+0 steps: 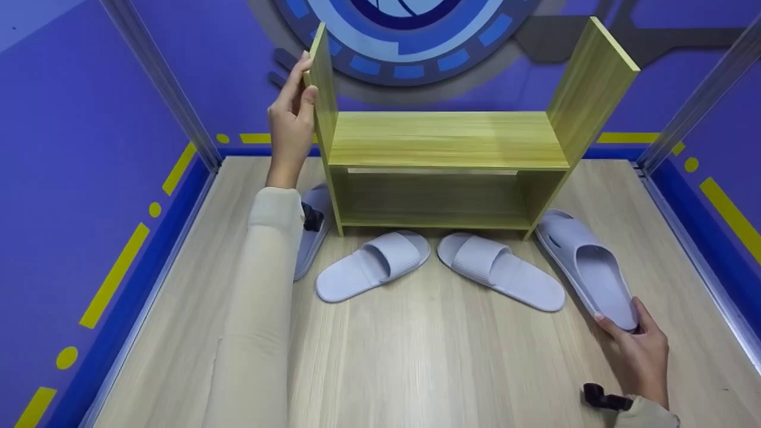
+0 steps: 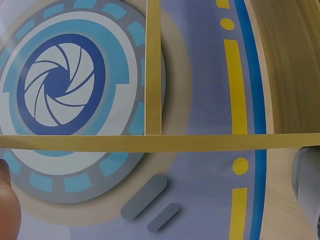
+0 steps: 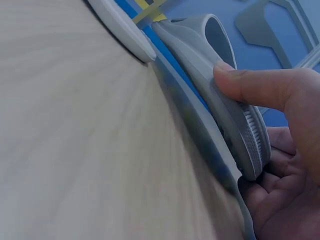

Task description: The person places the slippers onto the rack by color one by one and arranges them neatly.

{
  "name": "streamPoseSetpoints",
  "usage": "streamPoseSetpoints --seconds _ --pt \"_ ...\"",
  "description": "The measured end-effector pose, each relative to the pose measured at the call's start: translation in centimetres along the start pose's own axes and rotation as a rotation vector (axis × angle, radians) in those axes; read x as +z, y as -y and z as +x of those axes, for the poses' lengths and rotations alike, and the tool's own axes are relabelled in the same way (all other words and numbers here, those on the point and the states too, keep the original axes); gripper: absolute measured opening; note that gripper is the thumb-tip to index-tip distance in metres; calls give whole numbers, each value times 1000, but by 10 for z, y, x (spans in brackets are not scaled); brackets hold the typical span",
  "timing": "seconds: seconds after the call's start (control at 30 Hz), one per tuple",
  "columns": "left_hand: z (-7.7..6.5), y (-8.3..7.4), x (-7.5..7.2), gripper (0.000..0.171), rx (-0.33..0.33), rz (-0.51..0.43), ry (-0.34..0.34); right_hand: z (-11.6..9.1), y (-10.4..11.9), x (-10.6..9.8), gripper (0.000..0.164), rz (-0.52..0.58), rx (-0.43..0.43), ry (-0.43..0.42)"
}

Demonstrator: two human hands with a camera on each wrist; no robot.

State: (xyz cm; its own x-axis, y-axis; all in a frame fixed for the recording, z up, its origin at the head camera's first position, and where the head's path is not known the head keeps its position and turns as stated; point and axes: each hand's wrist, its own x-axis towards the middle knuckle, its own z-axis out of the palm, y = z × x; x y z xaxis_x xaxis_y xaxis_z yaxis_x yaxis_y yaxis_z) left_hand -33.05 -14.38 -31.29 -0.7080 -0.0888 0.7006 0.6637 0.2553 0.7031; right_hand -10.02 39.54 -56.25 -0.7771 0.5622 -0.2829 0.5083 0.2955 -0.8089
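My left hand [image 1: 292,122] touches the upper front edge of the left side panel of a yellow-green wooden shelf [image 1: 446,139], its fingers fairly straight; in the left wrist view, one digit shows outside that panel. At the lower right, my right hand [image 1: 645,351] holds a grey slipper [image 1: 603,276] by the heel. In the right wrist view, the thumb [image 3: 250,87] lies on this slipper's side and the other fingers are under the heel, which looks raised off the floor. The slipper's toe points to the shelf's right foot.
Two pale slide slippers, a left one [image 1: 392,258] and a right one [image 1: 499,270], lie toes inward before the shelf. Another grey slipper [image 1: 309,249] beside the shelf's left foot is partly hidden by my left forearm. Blue-purple walls [image 1: 77,148] with metal rails border the wood-grain floor.
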Motion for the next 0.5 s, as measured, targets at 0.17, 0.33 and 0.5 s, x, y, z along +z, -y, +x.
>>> streamPoseSetpoints --seconds 0.17,0.33,0.5 --pt "0 1 -1 46 17 2 -1 -5 0 -8 101 7 9 10" --pt "-1 -1 -1 46 18 4 4 -8 2 -14 103 -20 21 13" --pt "-1 -1 -1 45 28 5 -1 -12 3 -18 102 15 36 12"
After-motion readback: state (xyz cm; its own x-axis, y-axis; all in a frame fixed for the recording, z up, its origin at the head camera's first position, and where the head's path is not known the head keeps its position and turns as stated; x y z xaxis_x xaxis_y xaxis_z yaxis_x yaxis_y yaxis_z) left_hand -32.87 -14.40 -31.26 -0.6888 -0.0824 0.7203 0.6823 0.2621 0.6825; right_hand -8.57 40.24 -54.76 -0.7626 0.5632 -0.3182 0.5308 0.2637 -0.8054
